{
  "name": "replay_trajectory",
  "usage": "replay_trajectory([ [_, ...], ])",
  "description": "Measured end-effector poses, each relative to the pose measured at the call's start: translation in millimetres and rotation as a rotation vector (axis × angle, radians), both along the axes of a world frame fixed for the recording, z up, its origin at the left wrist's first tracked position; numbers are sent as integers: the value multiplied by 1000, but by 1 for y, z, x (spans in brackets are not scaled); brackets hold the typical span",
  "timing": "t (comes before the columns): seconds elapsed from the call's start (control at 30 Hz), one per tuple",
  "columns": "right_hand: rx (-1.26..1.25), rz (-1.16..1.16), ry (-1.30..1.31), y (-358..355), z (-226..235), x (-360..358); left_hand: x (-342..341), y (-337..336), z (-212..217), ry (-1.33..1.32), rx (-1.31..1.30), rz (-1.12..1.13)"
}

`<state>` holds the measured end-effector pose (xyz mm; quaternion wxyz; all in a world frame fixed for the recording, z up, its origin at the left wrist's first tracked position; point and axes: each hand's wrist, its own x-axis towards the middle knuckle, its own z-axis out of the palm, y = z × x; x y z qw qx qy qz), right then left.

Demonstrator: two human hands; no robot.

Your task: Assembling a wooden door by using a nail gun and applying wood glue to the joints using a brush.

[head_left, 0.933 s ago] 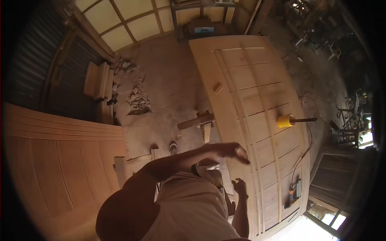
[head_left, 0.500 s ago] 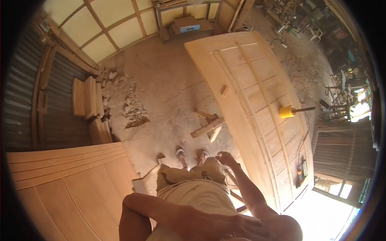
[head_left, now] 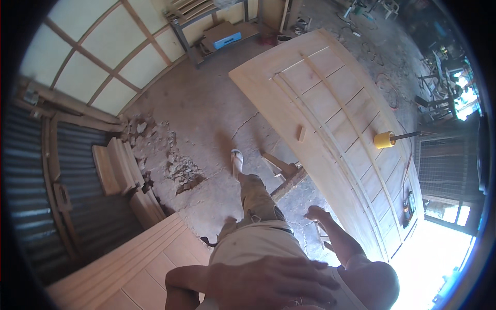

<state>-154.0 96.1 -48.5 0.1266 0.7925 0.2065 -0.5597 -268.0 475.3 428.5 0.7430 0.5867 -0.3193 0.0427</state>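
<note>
Low in the head view, the left hand (head_left: 268, 281) lies flat with fingers spread wide across the person's own beige clothing, holding nothing. The right hand (head_left: 316, 213) hangs loosely curled and bare, free of any object, just beside the near edge of the big wooden door (head_left: 330, 108); whether it touches that edge is hard to make out.

That door is pale planed timber, panelled, with thin raised strips running along its length, lying flat on a support that is mostly hidden beneath it. A small wood block (head_left: 301, 134) rests on one panel, and a yellow-headed mallet (head_left: 385, 139) with a dark handle lies farther along. A dark tool (head_left: 408, 206) near the far corner is too small to identify.

Beyond, the concrete floor (head_left: 206, 113) is cracked and dusty, with a heap of rubble (head_left: 175, 165). Stacked planks (head_left: 116, 168) sit beside it. A second pale door panel (head_left: 129, 268) is cut off by the lower edge. Glare washes out the lower right.
</note>
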Motion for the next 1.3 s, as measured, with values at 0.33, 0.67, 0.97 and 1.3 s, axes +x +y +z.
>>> replay_trajectory([
  [0.33,292,-409,181,284,50,168,178,248,-185,733,544,498],
  [0.67,692,-355,-427,526,97,351,-54,514,-487,1168,1490,440],
  [0.97,693,-484,-265,709,62,452,74,710,-490,1383,1402,215],
  [1.3,517,-830,-331,715,73,514,496,942,-529,363,1799,218],
])
